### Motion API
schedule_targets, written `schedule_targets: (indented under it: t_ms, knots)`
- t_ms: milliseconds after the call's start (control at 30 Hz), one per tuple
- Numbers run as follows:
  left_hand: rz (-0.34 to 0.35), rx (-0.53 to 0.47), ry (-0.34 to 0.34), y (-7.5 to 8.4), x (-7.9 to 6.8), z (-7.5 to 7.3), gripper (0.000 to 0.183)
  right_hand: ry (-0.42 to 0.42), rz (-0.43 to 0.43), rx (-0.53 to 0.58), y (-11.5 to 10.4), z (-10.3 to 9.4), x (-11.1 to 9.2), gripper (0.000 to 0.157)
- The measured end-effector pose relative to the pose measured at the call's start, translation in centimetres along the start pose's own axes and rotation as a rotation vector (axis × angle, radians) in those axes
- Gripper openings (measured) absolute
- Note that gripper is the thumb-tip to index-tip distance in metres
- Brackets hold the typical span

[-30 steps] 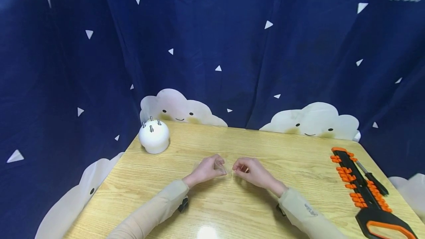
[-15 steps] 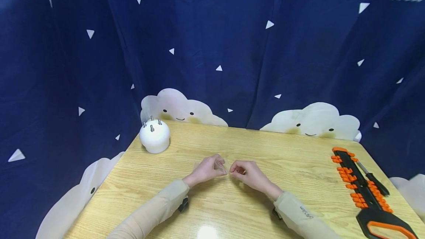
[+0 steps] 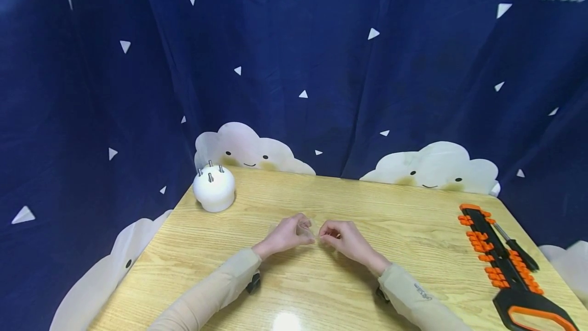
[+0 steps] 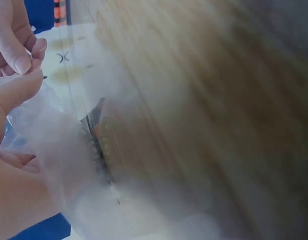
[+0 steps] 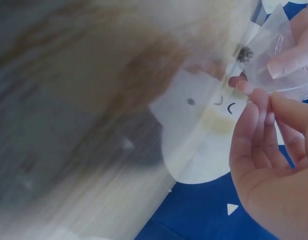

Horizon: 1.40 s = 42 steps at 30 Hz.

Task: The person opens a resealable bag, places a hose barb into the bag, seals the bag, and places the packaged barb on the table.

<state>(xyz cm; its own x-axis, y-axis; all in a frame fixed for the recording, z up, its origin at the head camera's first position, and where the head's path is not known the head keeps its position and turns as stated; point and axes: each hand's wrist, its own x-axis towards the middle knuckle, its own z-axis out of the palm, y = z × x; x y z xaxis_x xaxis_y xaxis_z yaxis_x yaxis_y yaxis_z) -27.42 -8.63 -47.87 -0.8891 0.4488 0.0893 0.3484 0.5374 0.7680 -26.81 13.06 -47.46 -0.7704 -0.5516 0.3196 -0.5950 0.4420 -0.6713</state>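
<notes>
My left hand point(image 3: 287, 232) grips a clear plastic bag point(image 5: 289, 67) over the middle of the wooden table. Small dark metallic pieces point(image 5: 245, 55) show through the bag in the right wrist view; their kind is too blurred to tell. Close beside it, my right hand point(image 3: 346, 241) has thumb and index fingertip pinched together at the bag's edge. In the left wrist view the clear film point(image 4: 58, 145) hangs below the left thumb, and the right fingertips point(image 4: 22, 64) meet just above that thumb.
A white rounded object point(image 3: 214, 190) with several metal pegs on top stands at the table's back left. On the right lie a black bar with orange clips and a handle point(image 3: 498, 249) and a screwdriver point(image 3: 521, 254). A dark blue curtain point(image 3: 294, 55) hangs behind the table point(image 3: 367, 203).
My right hand has moved slightly left toward the bag, then drawn back a very little. The left hand and the bag have stayed in place.
</notes>
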Motion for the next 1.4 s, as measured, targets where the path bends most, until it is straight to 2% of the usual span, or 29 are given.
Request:
schedule_targets:
  t_ms: [200, 333, 567, 767, 933, 1033, 1133, 1400]
  knots:
    - [-0.018, -0.013, -0.05, -0.2, -0.2, -0.3, 0.059, -0.008, 0.015, 0.018, 0.0, -0.3, 0.1, 0.004]
    - [-0.037, -0.035, -0.12, 0.0, -0.4, -0.8, 0.07, -0.008, 0.036, 0.036, 0.3, -0.7, 0.1, 0.005]
    - [-0.022, -0.045, -0.237, -0.2, -0.4, -1.8, 0.083, -0.006, 0.049, 0.031, 0.7, -1.0, 0.1, 0.004]
    - [-0.017, -0.092, -0.299, -0.5, -0.5, -2.4, 0.087, 0.027, 0.032, 0.03, 1.2, -0.9, 0.2, 0.003]
    - [0.036, -0.084, -0.318, -0.6, -0.5, -2.7, 0.079, 0.03, 0.054, 0.029, 1.4, -1.0, 0.2, 0.003]
    - [0.065, -0.082, -0.31, -0.5, -0.6, -2.7, 0.069, 0.019, 0.077, 0.043, 1.3, -1.2, 0.2, 0.003]
    - [0.058, -0.117, -0.274, -0.3, -0.6, -2.6, 0.058, 0.01, 0.105, 0.065, 1.2, -1.3, 0.2, 0.004]
    - [0.0, -0.215, -0.098, -0.5, -0.1, -1.7, 0.036, 0.018, 0.111, 0.103, 1.1, -1.4, 0.2, 0.006]
